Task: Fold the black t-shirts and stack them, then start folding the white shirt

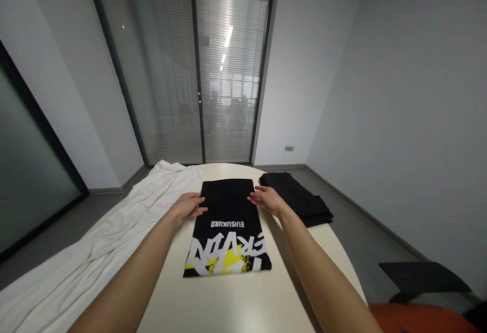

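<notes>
A black T-shirt (228, 206), folded into a neat rectangle, lies flat on the pale table. White lettering and a yellow splash print cover its near part, upside down from my side. At its left edge, my left hand (189, 206) has its fingers apart, with the tips touching the cloth. My right hand (266, 199) is at the opposite edge, fingers also spread, fingertips at the fabric's side. Neither hand grips the shirt. Close beyond my right hand is a stack of folded black cloth (297, 196).
A rumpled white cloth (125, 241) covers the left side of the rounded table (236, 305) and hangs past its edge. An orange chair (418, 318) with a black armrest (424, 277) stands at the lower right. Glass doors with blinds (171, 79) rise behind the table.
</notes>
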`<state>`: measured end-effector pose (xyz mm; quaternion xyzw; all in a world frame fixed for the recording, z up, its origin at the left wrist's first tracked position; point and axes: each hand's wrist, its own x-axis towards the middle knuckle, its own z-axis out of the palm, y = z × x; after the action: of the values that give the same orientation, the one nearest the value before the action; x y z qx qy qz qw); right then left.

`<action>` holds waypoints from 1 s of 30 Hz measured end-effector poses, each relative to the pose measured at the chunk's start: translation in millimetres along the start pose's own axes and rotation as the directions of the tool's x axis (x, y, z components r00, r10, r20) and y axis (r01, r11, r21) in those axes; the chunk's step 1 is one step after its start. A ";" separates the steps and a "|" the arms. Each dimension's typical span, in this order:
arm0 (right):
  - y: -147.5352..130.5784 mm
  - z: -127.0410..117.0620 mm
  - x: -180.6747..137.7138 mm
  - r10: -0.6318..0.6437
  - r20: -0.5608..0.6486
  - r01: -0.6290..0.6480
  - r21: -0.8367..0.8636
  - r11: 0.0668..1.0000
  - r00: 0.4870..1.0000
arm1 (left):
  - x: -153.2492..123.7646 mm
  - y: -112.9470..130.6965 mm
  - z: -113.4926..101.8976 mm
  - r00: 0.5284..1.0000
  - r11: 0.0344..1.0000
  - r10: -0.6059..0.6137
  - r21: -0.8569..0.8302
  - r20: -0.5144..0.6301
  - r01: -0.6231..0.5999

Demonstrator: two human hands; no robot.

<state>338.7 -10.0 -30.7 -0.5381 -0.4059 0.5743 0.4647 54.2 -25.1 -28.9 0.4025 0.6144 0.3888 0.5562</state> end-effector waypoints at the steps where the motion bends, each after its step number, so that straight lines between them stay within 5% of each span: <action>1: -1.1 0.0 -0.9 -0.015 0.013 0.015 0.021 1.000 1.000 | -1.7 1.3 0.0 1.000 0.999 0.005 -0.032 0.016 -0.005; 9: -11.2 -6.9 -0.8 -0.112 0.131 0.107 0.048 0.993 0.985 | -6.2 6.5 -1.9 0.989 0.972 0.081 -0.231 0.126 -0.050; 15: -23.2 -19.9 -8.4 -0.034 0.241 0.037 -0.007 0.999 0.970 | -6.3 5.9 -15.3 0.963 0.964 0.062 -0.266 0.264 0.011; 23: -35.4 -36.9 -32.6 0.074 0.492 0.102 -0.322 0.941 0.867 | -12.4 -1.4 -37.2 0.806 0.991 0.121 -0.117 0.580 -0.065; 30: -38.6 -41.5 -43.6 0.259 0.584 0.083 -0.493 0.866 0.769 | -17.9 -5.6 -38.4 0.789 0.974 0.129 0.073 0.601 -0.215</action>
<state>383.3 -44.5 13.3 -0.4320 -0.6437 0.6203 0.1195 16.7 -44.9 -24.4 0.5951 0.3962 0.2498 0.6531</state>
